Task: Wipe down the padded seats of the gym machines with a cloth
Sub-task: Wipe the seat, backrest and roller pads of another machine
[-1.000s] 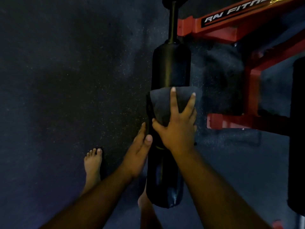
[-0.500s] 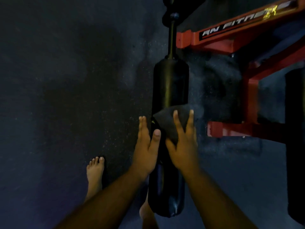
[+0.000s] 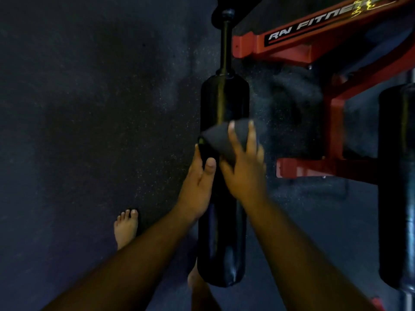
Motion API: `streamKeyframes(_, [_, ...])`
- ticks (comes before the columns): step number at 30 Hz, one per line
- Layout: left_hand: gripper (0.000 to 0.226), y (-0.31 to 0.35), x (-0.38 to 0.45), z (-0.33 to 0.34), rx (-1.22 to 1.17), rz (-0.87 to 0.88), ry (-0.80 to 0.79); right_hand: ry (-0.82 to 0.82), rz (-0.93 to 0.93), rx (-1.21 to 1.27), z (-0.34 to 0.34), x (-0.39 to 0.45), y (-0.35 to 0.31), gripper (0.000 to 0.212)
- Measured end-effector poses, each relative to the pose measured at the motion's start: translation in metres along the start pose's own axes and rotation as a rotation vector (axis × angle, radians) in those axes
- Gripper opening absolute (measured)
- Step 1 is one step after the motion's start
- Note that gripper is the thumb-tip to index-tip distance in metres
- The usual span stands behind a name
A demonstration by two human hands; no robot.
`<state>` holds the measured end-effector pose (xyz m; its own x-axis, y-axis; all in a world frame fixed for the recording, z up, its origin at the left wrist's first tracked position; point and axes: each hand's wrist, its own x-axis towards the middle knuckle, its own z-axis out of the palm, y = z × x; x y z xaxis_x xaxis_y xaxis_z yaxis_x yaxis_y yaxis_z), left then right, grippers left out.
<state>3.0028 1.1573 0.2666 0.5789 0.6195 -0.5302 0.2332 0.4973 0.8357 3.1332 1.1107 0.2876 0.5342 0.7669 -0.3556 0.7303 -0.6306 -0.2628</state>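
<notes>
A long black padded roller (image 3: 224, 102) of a gym machine runs down the middle of the view, on a thin black bar. A dark grey cloth (image 3: 219, 139) lies over its middle. My right hand (image 3: 243, 173) presses the cloth onto the roller with spread, nearly straight fingers. My left hand (image 3: 198, 182) rests against the roller's left side just below the cloth, its fingers straight and its thumb laid on the pad.
The machine's red frame (image 3: 292, 44) with white lettering stands at the upper right, a lower red bar (image 3: 314, 168) beside my right hand. A second black padded roller (image 3: 397, 182) hangs at the right edge. My bare foot (image 3: 126, 227) stands on the dark speckled floor (image 3: 89, 131).
My right hand slid the cloth down the roller toward me, then a little back up. My left hand shifted up along the roller's left side.
</notes>
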Motion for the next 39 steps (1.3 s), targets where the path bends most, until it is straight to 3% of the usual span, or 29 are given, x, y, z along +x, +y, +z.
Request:
streamKeyframes(2, [0.112,0.01,-0.007,0.001,-0.026,-0.047,0.017,-0.036,-0.01,0.058,0.01,-0.034,0.01,0.091])
streamKeyframes(5, [0.106,0.01,-0.011,0.004,0.054,-0.075,-0.04,0.054,0.009,0.158,0.005,0.016,0.0,0.08])
streamKeyframes(8, [0.13,-0.004,-0.005,0.004,0.105,-0.117,-0.027,0.152,0.064,0.162,-0.003,0.083,-0.018,0.08])
streamKeyframes(10, [0.126,-0.015,-0.001,-0.003,0.079,-0.103,-0.016,0.155,0.084,0.131,-0.003,0.088,-0.023,0.082])
streamKeyframes(13, [0.115,-0.018,-0.005,-0.01,0.008,-0.129,-0.044,0.102,0.038,0.093,0.006,0.026,-0.01,0.084])
streamKeyframes(17, [0.125,0.007,-0.011,-0.011,-0.032,-0.217,-0.063,-0.027,0.105,0.143,0.034,-0.1,0.009,0.086])
streamKeyframes(19, [0.112,0.012,-0.011,-0.014,-0.083,-0.247,-0.079,-0.02,0.108,0.174,0.04,-0.125,0.012,0.084])
streamKeyframes(21, [0.106,0.01,-0.01,-0.014,-0.101,-0.241,-0.1,0.032,0.111,0.242,0.039,-0.094,0.012,0.083])
streamKeyframes(24, [0.119,-0.002,-0.007,-0.011,-0.073,-0.183,-0.108,0.172,0.16,0.302,0.02,-0.005,-0.005,0.083])
streamKeyframes(26, [0.13,-0.01,-0.008,-0.005,-0.067,-0.161,-0.074,0.205,0.174,0.33,0.008,0.043,-0.011,0.082])
streamKeyframes(28, [0.126,-0.01,-0.011,0.002,-0.045,-0.115,-0.058,0.202,0.149,0.408,0.005,0.061,-0.005,0.081])
streamKeyframes(31, [0.111,-0.013,-0.019,0.007,0.014,-0.08,-0.039,0.16,0.113,0.398,0.017,0.018,0.014,0.08])
streamKeyframes(34, [0.133,-0.011,-0.029,0.004,-0.016,-0.136,-0.049,0.118,0.097,0.426,0.044,-0.077,0.036,0.078])
streamKeyframes(39, [0.137,-0.008,-0.042,0.001,-0.016,-0.149,-0.094,0.056,0.221,0.44,0.067,-0.197,0.036,0.074])
